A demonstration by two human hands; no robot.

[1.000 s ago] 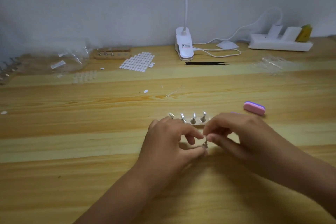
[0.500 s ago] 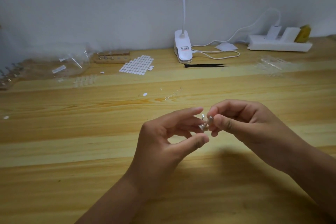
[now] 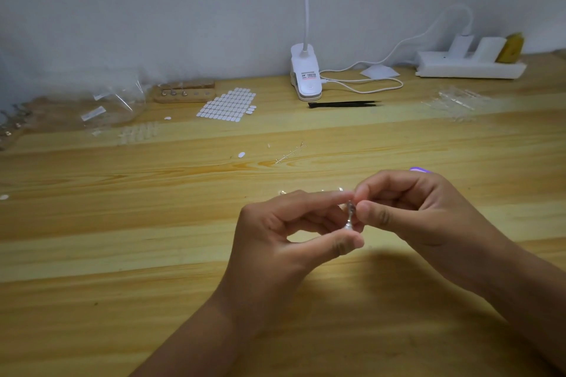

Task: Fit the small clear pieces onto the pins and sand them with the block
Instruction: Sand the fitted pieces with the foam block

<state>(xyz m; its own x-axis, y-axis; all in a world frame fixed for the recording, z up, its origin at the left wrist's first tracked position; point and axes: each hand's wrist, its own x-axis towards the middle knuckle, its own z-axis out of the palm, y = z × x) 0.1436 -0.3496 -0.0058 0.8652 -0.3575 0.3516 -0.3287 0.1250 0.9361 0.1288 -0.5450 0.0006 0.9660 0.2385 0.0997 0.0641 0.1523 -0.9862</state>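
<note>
Fingers (image 3: pixel 318 199) of the left hand (image 3: pixel 275 242) pinched the bottom of one small metal pin (image 3: pixel 350 219), with the thumb underneath. The pin stood almost upright, and its top end leaned a little toward the right hand (image 3: pixel 428 214). That hand's thumb and first finger were closed tight on the top end, so both hands met at the pin, up off the table (image 3: pixel 122 254). Any clear piece there was too small to see. I think one was being pushed down along the pin. The block (image 3: pixel 420 169) lay just behind the right hand, nearer to it than to the left.
</note>
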